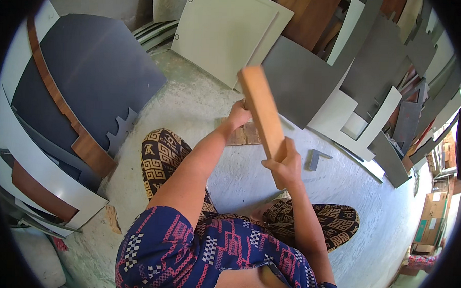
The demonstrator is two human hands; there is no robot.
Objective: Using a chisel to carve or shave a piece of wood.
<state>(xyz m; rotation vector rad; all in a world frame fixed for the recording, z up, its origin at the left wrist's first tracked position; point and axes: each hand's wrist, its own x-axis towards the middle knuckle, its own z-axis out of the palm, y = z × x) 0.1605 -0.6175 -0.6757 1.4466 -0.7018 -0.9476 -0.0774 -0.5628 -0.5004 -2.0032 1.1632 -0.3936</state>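
My right hand (288,164) is wrapped round the lower part of a long, squared wooden block (264,114). The block is raised and tilted, its upper end leaning left and away from me. Behind its upper half my left hand (238,115) is closed just over a flat wooden board (243,136) on the floor. The block hides the fingertips of that hand and whatever they hold. To the right of the board lies a small grey L-shaped tool (319,158), like a try square.
Large dark panels (85,78) and a curved brown strip (64,105) lean at the left. A pale panel (221,34) stands ahead. Grey sheets and offcuts (375,57) pile up at the right. A wood scrap (113,219) lies left of my knee; cardboard boxes (432,217) stand far right.
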